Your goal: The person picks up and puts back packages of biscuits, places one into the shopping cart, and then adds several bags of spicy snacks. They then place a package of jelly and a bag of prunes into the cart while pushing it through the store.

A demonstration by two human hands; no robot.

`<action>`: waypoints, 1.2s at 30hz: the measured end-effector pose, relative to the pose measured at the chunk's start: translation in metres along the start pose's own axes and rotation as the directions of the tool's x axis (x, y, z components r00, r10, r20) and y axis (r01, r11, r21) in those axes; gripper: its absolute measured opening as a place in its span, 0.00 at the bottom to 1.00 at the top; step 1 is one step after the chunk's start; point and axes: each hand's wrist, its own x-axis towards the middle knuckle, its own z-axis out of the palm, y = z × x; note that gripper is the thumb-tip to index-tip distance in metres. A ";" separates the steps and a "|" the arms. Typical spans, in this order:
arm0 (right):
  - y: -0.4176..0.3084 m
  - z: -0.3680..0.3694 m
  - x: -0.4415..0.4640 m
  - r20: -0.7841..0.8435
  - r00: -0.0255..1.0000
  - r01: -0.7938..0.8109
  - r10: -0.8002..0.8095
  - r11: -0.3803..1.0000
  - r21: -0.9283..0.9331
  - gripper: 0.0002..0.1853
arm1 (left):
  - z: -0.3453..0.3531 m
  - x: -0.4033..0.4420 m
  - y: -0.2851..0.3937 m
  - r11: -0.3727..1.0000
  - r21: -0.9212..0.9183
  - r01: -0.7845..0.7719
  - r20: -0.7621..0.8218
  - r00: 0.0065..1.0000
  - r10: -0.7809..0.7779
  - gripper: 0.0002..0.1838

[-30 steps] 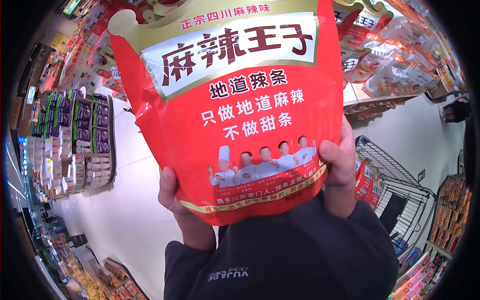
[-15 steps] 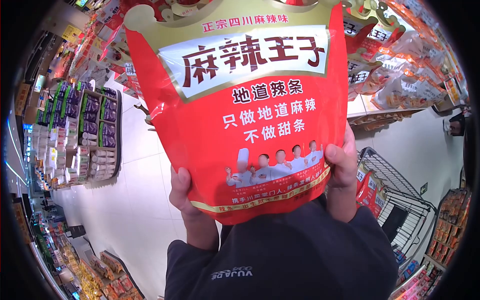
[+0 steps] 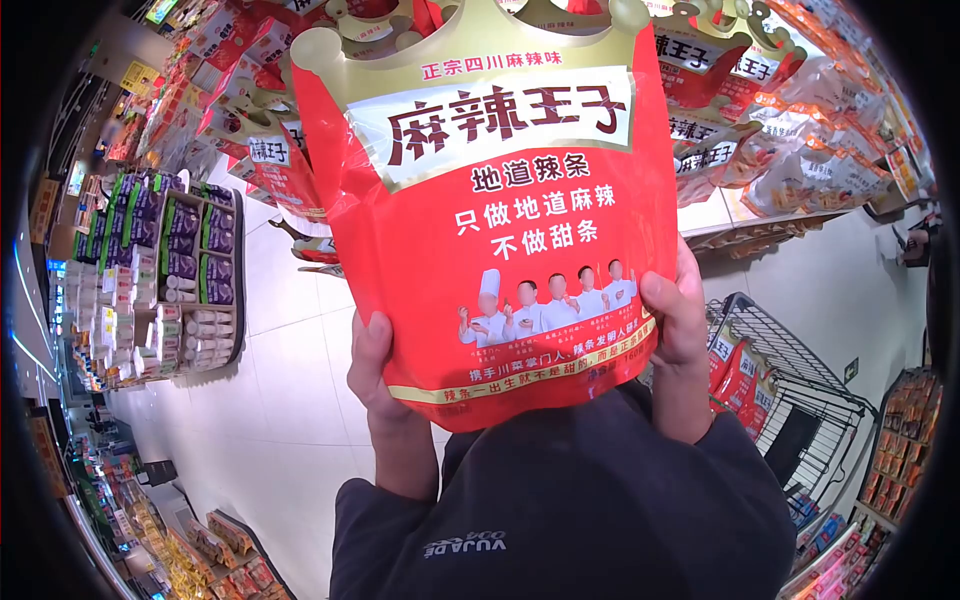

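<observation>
A big red and gold snack bag (image 3: pixel 520 240) with a crown-shaped top and Chinese lettering is held up in front of me, its printed front facing the camera. My left hand (image 3: pixel 378 368) grips the lower left edge, thumb showing and the other fingers behind the bag. On the lower right edge, my right hand (image 3: pixel 680 310) presses its thumb against the front, its fingers likewise hidden behind. Matching red bags (image 3: pixel 268 155) hang or stand on the display beyond it.
A wire shopping cart (image 3: pixel 800 400) with similar red bags (image 3: pixel 742 378) inside stands at my right. Clear-and-orange snack packs (image 3: pixel 820 180) fill the display at upper right. To the left is a shelf unit (image 3: pixel 200 270) of purple and white packages, across the pale tiled floor (image 3: pixel 290 400).
The snack bag sits slightly farther from the camera and lower, and is turned a little more upright. Both hands keep hold of it; more of the display behind shows.
</observation>
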 end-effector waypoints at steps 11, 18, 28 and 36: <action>0.002 0.003 0.004 0.008 0.999 -0.035 0.034 0.999 0.019 0.38 | 0.002 -0.004 0.001 0.999 -0.032 -0.005 -0.033 0.999 0.004 0.32; 0.000 -0.004 0.007 0.023 0.998 -0.066 0.065 0.997 0.030 0.38 | 0.009 -0.006 -0.003 1.000 -0.027 -0.007 -0.036 0.999 0.006 0.33; -0.002 -0.005 0.008 0.013 0.999 -0.053 0.053 0.999 -0.005 0.40 | 0.000 0.002 -0.010 0.999 -0.053 0.004 -0.023 1.000 -0.005 0.32; -0.003 0.004 0.008 0.007 0.998 -0.061 0.061 0.998 0.006 0.39 | -0.011 0.007 -0.006 1.000 0.014 0.001 -0.078 0.997 0.001 0.31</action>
